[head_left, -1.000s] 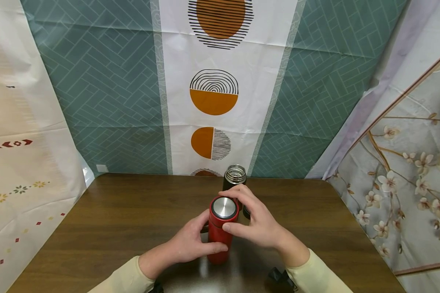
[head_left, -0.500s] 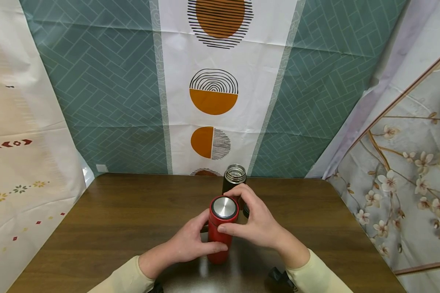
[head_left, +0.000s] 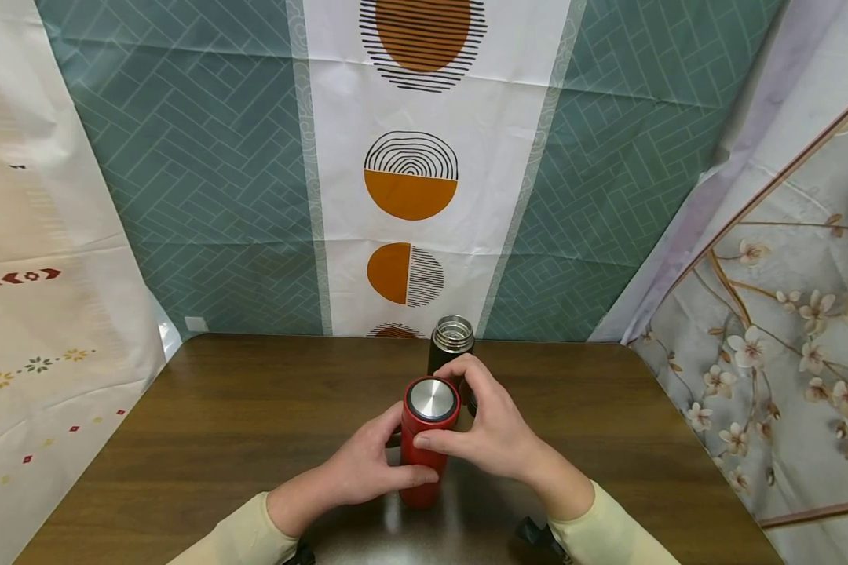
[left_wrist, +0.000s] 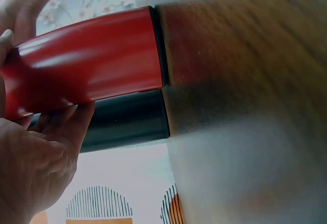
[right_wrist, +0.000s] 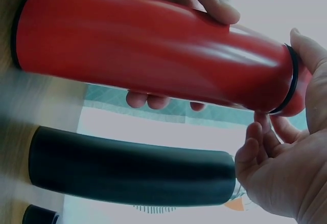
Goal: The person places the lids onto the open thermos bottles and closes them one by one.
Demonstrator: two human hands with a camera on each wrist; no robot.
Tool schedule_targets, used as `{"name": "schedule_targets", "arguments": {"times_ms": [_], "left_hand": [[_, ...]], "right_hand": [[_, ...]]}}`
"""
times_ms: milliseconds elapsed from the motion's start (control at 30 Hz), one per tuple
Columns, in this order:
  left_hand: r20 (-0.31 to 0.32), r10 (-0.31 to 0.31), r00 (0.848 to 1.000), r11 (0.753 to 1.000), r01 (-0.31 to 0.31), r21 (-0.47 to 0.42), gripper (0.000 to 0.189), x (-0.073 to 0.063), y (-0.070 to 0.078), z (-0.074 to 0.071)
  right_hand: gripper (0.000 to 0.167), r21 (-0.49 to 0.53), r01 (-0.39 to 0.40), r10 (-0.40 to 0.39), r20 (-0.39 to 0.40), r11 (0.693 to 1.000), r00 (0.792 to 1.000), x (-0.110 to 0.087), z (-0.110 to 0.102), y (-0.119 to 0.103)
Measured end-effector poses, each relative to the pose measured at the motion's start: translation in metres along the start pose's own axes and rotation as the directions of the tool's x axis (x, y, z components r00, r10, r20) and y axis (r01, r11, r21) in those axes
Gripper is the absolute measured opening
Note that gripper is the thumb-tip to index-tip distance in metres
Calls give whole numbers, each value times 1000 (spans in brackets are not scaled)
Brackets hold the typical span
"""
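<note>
A red thermos (right_wrist: 148, 40) stands upright on the wooden table in front of me. Its lid (head_left: 433, 399) has a round brushed-steel top and sits on the bottle. My left hand (head_left: 367, 467) grips the body from the left, thumb in front and fingers behind. Up at the lid, my right hand (head_left: 491, 431) holds the rim between thumb and fingers; the right wrist view shows them around the dark ring below the lid. Behind stands a black thermos (right_wrist: 133, 168), upright, its steel mouth uncovered and apart from my hands. A small black cap (right_wrist: 40, 215) lies beside its base.
The brown wooden table (head_left: 219, 424) reaches back to a patterned cloth (head_left: 219, 157) hung behind it. Floral fabric (head_left: 791, 377) hangs along the right side, and pale cloth (head_left: 42, 235) along the left.
My right thumb has slid leftward across the front of the lid and its fingers have shifted slightly right behind it. My left hand has stayed put on the red thermos.
</note>
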State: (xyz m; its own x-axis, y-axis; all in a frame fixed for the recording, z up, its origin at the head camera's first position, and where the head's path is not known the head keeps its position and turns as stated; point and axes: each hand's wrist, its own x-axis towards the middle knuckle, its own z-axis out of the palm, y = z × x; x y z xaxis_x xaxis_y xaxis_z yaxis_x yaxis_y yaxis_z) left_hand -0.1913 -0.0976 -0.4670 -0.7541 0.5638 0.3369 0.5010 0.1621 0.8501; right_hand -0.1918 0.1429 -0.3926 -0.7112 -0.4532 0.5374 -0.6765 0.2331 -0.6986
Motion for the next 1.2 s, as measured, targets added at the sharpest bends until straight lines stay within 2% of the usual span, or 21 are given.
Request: {"name": "schedule_targets", "arguments": {"times_ms": [267,400,600,833,1200], "left_hand": [[0,-7,1000,1000,7,0,69,0,0,0],[1,-10,1000,1000,10,1,69,0,0,-1],[6,-11,1000,1000,11,-1,69,-1,0,-1],[5,-8,1000,1000,8,-5,69,-1,2,-1],[8,-7,1000,1000,7,-14,68,-1,3,-1]], "right_hand": [[68,-35,-43,41,-58,998,997,-3,5,-5],[73,-51,-36,32,-66,998,997,-4,6,-6],[81,-57,32,-31,13,998,999,-3,-1,-3],[79,24,102,-105,142,994,984,-1,-8,3],[68,42,101,-106,147,994,984,1,-8,3]]}}
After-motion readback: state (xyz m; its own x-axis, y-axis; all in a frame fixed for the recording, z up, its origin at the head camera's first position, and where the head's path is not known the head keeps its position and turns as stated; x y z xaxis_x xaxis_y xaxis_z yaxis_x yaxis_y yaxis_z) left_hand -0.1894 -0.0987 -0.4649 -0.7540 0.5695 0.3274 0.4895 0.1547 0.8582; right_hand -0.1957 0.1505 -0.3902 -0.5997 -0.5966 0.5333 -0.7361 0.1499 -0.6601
